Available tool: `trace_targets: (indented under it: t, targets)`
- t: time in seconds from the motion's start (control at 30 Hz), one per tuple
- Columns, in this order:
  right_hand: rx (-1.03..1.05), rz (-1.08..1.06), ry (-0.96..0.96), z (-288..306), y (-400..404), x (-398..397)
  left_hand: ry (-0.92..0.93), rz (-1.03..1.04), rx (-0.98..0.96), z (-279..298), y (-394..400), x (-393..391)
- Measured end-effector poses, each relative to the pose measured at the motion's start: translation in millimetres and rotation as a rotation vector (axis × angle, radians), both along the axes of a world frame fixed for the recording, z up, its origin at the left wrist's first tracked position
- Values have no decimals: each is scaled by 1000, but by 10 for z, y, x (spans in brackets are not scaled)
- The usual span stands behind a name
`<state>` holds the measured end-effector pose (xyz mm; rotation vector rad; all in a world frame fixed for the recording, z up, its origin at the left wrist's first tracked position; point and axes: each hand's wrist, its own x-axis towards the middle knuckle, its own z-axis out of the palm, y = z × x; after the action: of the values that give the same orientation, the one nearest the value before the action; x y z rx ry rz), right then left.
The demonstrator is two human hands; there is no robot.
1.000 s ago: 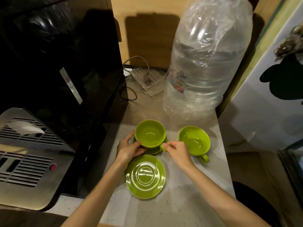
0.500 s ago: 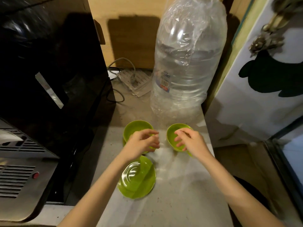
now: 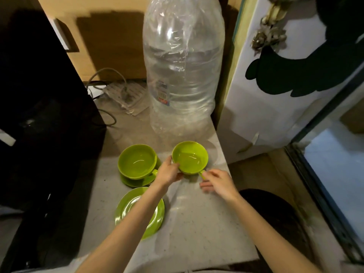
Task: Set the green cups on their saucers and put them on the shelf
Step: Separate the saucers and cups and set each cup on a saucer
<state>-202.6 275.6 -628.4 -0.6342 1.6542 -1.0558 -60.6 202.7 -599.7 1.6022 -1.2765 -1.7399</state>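
Observation:
Two green cups and two green saucers are on the pale counter [image 3: 197,223]. The left cup [image 3: 137,164] rests on its saucer [image 3: 136,182]. The right cup [image 3: 190,157] is directly on the counter, with no saucer under it. My left hand [image 3: 169,172] grips its left wall, thumb over the rim. My right hand [image 3: 218,183] pinches its small handle at the near right. The second saucer [image 3: 155,215] lies bare nearer to me, partly covered by my left forearm.
A large clear water bottle [image 3: 183,75] wrapped in plastic stands right behind the cups. A black coffee machine [image 3: 39,115] fills the left side. A power strip with cables [image 3: 126,95] lies at the back. The counter's right edge [image 3: 226,166] runs beside a white cabinet [image 3: 275,105].
My left hand has left the cup on its saucer and moved right to the second cup. My right hand went from that cup's rim to its handle. The view shifted right.

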Motion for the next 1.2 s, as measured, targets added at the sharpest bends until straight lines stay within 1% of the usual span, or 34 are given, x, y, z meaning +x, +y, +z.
trace_targets:
  t: [0.1, 0.2, 0.37, 0.47, 0.6, 0.7, 0.8, 0.93, 1.13, 1.2]
  targets:
    - [-21, -24, 24, -69, 3, 27, 64, 60, -7, 21, 41, -16]
    - [-25, -27, 59, -72, -2, 5, 62, 77, -21, 36, 56, -18]
    - [-102, -24, 8, 117, 48, -14, 97, 80, -26, 122, 71, 24]
    - [-160, -5, 18, 263, 79, 30, 125, 93, -76, 235, 105, 113]
    - [-239, 49, 32, 442, 89, 153, 176, 152, -163, 414, 216, 341]
    - [-260, 120, 85, 512, 113, 289, 167, 198, -236, 525, 354, 570]
    - [-274, 189, 88, 547, 166, 465, 164, 259, -272, 601, 541, 808]
    - [-247, 286, 119, 488, 288, 711, 142, 336, -293, 551, 853, 1106]
    - [-170, 393, 124, 282, 472, 985, 139, 446, -211, 264, 1244, 1401]
    - [-151, 423, 155, 238, 535, 1028, 137, 465, -180, 167, 1346, 1457]
